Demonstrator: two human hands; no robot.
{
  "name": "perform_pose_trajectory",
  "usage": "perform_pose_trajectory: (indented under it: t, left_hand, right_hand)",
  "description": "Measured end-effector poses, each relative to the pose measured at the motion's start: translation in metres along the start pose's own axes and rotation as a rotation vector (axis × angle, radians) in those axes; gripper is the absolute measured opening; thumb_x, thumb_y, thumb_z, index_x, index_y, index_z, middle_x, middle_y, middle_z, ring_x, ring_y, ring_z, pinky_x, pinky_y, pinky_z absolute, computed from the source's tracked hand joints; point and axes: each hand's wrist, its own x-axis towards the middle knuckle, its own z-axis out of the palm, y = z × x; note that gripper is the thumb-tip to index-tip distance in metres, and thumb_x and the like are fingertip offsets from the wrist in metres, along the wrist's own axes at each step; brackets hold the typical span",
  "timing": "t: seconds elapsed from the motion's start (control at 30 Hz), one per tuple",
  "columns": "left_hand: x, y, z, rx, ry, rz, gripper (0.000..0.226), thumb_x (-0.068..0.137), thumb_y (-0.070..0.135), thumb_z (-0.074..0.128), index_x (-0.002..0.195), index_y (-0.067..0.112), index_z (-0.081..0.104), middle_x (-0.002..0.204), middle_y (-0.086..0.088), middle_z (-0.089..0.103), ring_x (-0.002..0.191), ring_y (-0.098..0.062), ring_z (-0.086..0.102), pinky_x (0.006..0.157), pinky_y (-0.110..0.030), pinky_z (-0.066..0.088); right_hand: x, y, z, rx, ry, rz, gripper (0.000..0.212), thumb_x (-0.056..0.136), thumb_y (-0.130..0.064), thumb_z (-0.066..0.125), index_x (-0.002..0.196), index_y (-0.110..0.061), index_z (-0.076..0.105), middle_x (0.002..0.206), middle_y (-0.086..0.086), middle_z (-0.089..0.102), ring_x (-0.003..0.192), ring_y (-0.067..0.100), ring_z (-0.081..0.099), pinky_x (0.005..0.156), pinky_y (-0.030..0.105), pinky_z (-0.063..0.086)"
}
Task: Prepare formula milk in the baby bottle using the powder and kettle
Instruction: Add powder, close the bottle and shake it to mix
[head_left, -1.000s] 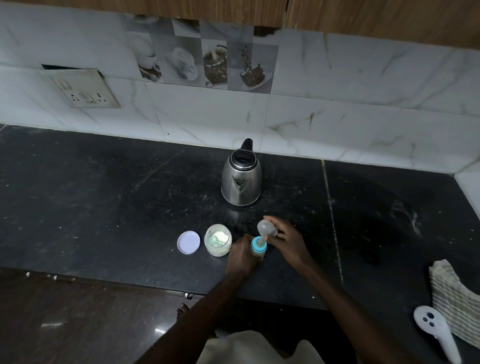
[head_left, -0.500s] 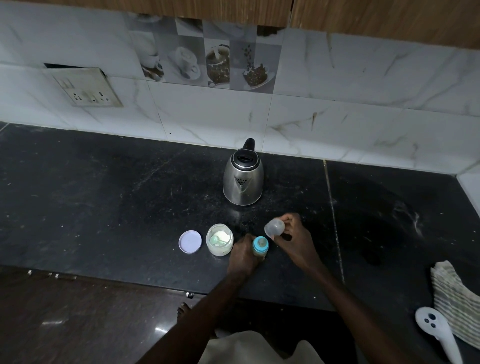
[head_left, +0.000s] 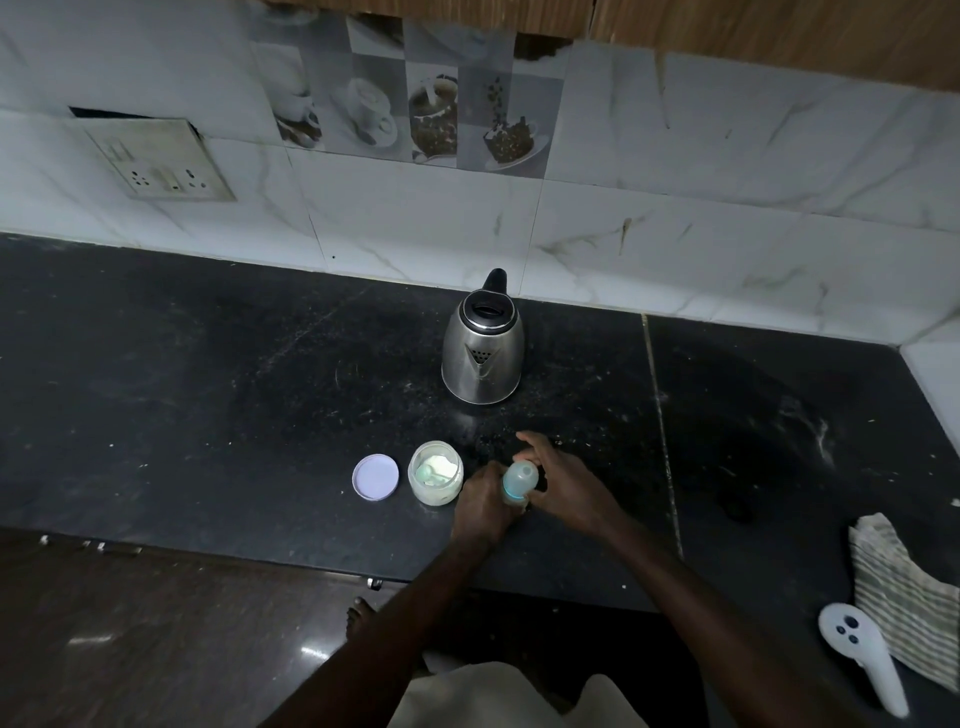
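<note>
A small baby bottle with a blue collar stands on the black counter near its front edge. My left hand is wrapped around its body, which is mostly hidden. A clear dome cap sits over the bottle's teat, and my right hand grips that cap from the right. Just left of my hands is the open powder jar with pale powder and a small scoop inside. Its round lilac lid lies flat beside it. The steel kettle stands farther back, lid closed.
A striped folded cloth and a white handheld device lie at the counter's right front corner. A socket plate is on the tiled wall at the back left. The counter's front edge runs just below my hands.
My right hand held the clear cap lifted off to the right of the bottle; it has now brought the cap down over the blue teat. The left hand stayed on the bottle.
</note>
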Motion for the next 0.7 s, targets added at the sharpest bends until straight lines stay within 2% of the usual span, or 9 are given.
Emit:
perform_pose_trajectory:
  t: [0.17,0.3,0.5,0.7]
  left_hand:
    - [-0.001,0.0,-0.001,-0.024,0.012,0.021,0.041,0.072,0.028,0.087,0.101,0.009,0.066,0.097,-0.011,0.074,0.089,-0.033,0.07,0.071,-0.043,0.052]
    - [-0.004,0.002,-0.004,-0.046,-0.011,0.005,0.041,0.072,0.032,0.085,0.102,0.013,0.065,0.099,-0.007,0.073,0.091,-0.029,0.07,0.074,-0.045,0.054]
    - [-0.004,0.001,-0.006,-0.047,-0.032,0.0,0.044,0.071,0.033,0.085,0.105,0.016,0.064,0.101,-0.002,0.072,0.092,-0.024,0.07,0.074,-0.042,0.055]
    - [-0.005,0.002,-0.006,-0.039,-0.021,-0.006,0.046,0.073,0.031,0.086,0.109,0.012,0.065,0.103,-0.007,0.074,0.093,-0.029,0.07,0.073,-0.043,0.054]
  right_hand:
    - [0.004,-0.003,0.003,-0.093,0.018,-0.037,0.076,0.077,-0.014,0.074,0.146,-0.031,0.048,0.132,-0.004,0.066,0.119,0.011,0.063,0.102,0.03,0.052]
    - [0.006,-0.006,0.005,-0.243,0.03,-0.066,0.056,0.073,-0.018,0.075,0.127,-0.021,0.063,0.12,0.0,0.066,0.107,0.021,0.065,0.094,0.036,0.053]
    - [0.006,-0.011,0.008,-0.313,0.051,-0.033,0.053,0.074,-0.015,0.08,0.125,-0.015,0.065,0.117,0.007,0.068,0.102,0.026,0.066,0.089,0.037,0.054]
    - [0.01,-0.022,0.003,-0.451,-0.023,0.027,0.049,0.078,-0.025,0.083,0.119,-0.008,0.063,0.114,0.014,0.07,0.101,0.033,0.068,0.084,0.038,0.052]
